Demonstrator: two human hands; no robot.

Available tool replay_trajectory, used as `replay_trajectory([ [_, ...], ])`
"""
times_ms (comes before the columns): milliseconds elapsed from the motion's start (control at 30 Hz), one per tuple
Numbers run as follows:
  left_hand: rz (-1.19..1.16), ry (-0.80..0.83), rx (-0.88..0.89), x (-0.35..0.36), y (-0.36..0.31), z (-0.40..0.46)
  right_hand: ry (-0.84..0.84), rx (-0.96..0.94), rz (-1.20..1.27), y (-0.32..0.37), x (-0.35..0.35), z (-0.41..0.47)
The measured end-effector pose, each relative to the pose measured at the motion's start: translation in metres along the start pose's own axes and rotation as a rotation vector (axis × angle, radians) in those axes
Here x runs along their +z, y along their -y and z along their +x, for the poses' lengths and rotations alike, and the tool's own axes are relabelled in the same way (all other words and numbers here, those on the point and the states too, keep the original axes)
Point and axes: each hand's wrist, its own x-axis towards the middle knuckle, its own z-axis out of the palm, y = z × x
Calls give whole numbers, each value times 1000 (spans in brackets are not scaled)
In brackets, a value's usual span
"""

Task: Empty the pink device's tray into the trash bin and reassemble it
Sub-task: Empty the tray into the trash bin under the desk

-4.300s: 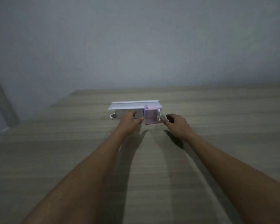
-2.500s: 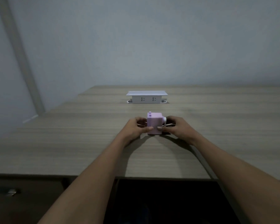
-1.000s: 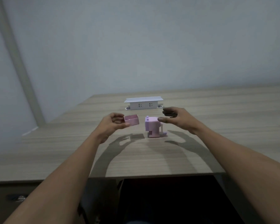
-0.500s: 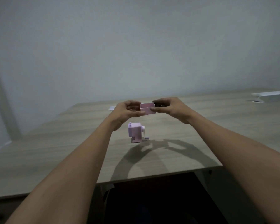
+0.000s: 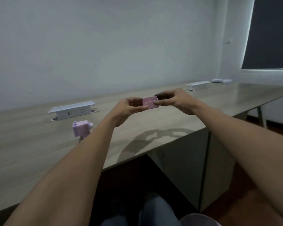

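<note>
A small pink tray [image 5: 150, 102], an open-topped box, is held level in the air above the wooden table [image 5: 39, 144]. My left hand [image 5: 129, 110] pinches its left end and my right hand [image 5: 176, 100] pinches its right end. The pink device [image 5: 81, 128], a little boxy body with a side knob, stands on the table to the left, partly hidden behind my left forearm. A rounded rim at the bottom edge may be the trash bin [image 5: 198, 220].
A white socket box [image 5: 71, 110] stands on the table behind the device. A second socket box [image 5: 198, 84] and white items [image 5: 221, 81] lie far right. Grey cabinets [image 5: 186, 162] stand under the table's right part; my knees show below.
The view has swung to the right, so the device now lies far left. Both hands still hold the tray, carried rightward away from the device.
</note>
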Motion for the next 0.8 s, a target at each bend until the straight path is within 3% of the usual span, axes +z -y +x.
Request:
replay_trajectory([
  [433, -46, 200, 6, 164, 17, 14, -174, 198, -59, -49, -99, -122],
  [800, -32, 317, -116, 251, 95, -19, -288, 421, 228, -145, -96, -214],
])
